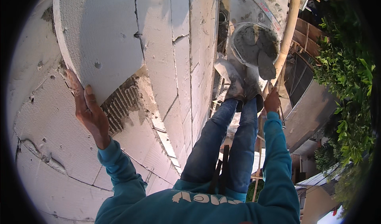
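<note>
A large pale aerated concrete block (pixel 97 29) stands in the upper left, next to a course of similar blocks. My left hand (pixel 90 111) is at its lower end, fingers along the edge and thumb on the broad face. Below and beside this block, a grey strip of combed mortar (pixel 121 105) shows ridges. My right hand (pixel 272 101) is closed round the handle of a trowel, most of which the fingers hide. The trowel's blade (pixel 266 66), coated in wet mortar, reaches over the near rim of a round bucket (pixel 235 51) holding grey mortar (pixel 250 41).
A hammer (pixel 265 8) lies on the mortar-stained plank (pixel 242 9) beyond the bucket. My boots (pixel 234 81) stand close to the bucket. A bamboo pole (pixel 291 27) runs along the right side, with a drop, roofs and leafy branches (pixel 353 89) past it. The block wall (pixel 158 25) is at left.
</note>
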The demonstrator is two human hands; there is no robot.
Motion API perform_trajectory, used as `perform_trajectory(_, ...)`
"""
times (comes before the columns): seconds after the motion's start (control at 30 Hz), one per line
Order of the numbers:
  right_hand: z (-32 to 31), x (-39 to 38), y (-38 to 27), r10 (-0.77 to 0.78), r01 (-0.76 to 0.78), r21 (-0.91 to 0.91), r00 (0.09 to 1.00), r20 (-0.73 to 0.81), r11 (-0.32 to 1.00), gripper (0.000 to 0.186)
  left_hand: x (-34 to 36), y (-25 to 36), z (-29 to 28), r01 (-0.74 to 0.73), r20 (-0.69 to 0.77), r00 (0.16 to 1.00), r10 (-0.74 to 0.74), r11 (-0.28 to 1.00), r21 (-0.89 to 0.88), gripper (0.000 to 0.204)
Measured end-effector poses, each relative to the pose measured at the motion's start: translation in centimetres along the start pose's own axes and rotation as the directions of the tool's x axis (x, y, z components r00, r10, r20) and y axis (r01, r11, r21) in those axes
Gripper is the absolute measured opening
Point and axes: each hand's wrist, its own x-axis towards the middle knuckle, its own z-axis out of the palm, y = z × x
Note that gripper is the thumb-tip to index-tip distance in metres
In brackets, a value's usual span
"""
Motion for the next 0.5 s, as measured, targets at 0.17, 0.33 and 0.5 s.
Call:
perform_trajectory(0.17, -1.8, -5.0, 5.4, -0.022, 0.022, -0.042, 1.0, 0.001, 0.999, 0.045, 0.7, -0.1, 0.3, -0.067, 0.041, 0.997, 0.066, 0.998, 0.021, 0.051)
perform_trajectory(0.33, -7.6, -9.2, 4.1, 0.031, -0.031, 0.058, 1.0, 0.003, 0.998, 0.053, 0.5, 0.3, -0.2, -0.156, -0.017, 0.988, 0.156, 0.988, -0.007, 0.046)
perform_trajectory(0.5, -14.1, -8.4, -5.8, -0.152, 0.222, 0.524, 0.973, -0.174, 0.822, 0.046, 1.0, 0.4, -0.3, -0.188, -0.01, 0.982, 0.188, 0.982, -0.014, 0.051)
